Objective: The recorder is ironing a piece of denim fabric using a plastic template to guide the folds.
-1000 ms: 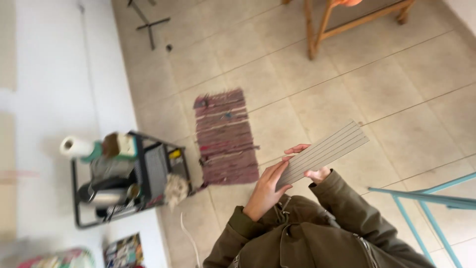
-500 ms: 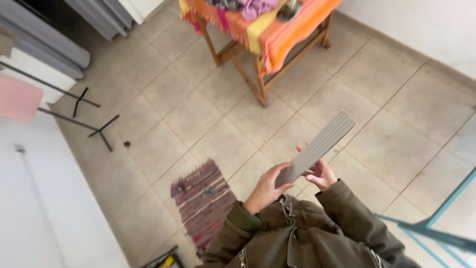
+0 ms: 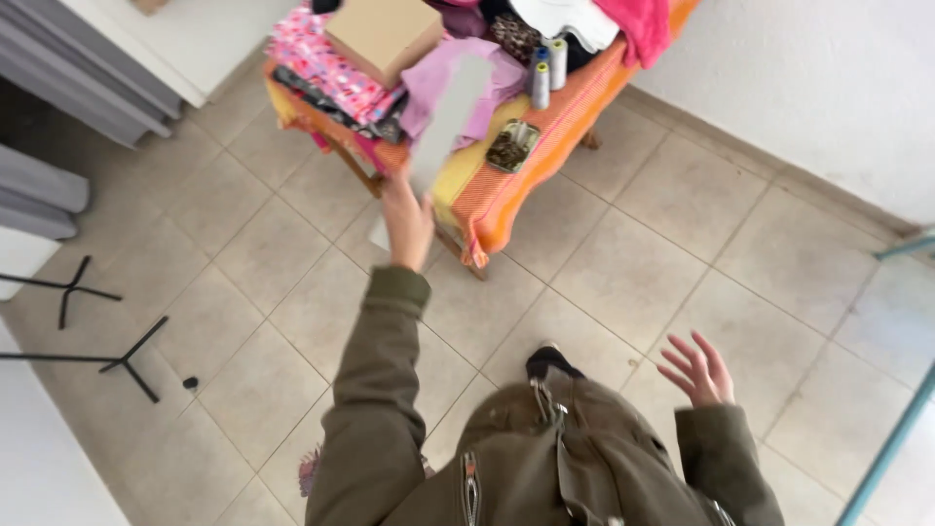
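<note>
While the left hand [image 3: 407, 222] grips a grey panel [image 3: 450, 115] (blurred, perhaps ribbed) toward the cluttered table [image 3: 506, 190], the right hand [image 3: 699, 370] hangs open, empty.

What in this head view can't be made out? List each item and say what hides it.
- Grey slat in the left hand: motion blur wipes out its surface detail, and its lower end is behind the hand.
- Small tray on the orange-covered table: contents too small to identify.
- Fabric pile: cut off by the top edge.
- Blue metal frame: cut off by the right edge.
- Right hand: open, holding nothing; fingers slightly blurred.
</note>
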